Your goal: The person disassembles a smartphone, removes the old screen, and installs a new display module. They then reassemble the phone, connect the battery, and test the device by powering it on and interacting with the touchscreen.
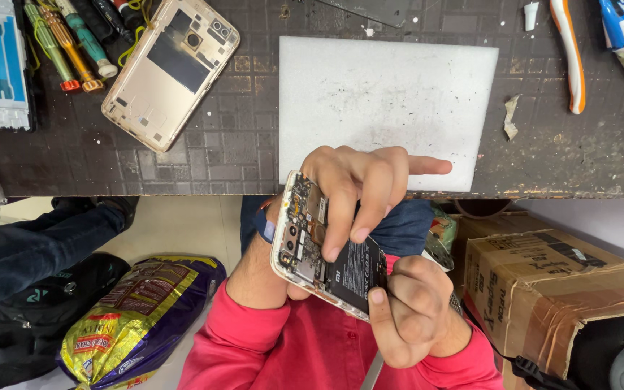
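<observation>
Both hands grip an opened phone (326, 249), left hand (352, 191) and right hand (413, 310) closed over its exposed black battery and circuit boards.

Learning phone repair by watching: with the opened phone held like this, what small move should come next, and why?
Probably pry gently at the battery's edge. The left hand grips the opened phone, fingers lying across its board, while the right hand pinches at the battery's lower corner, where a lift could start. Whether a tool is held is unclear.
</observation>
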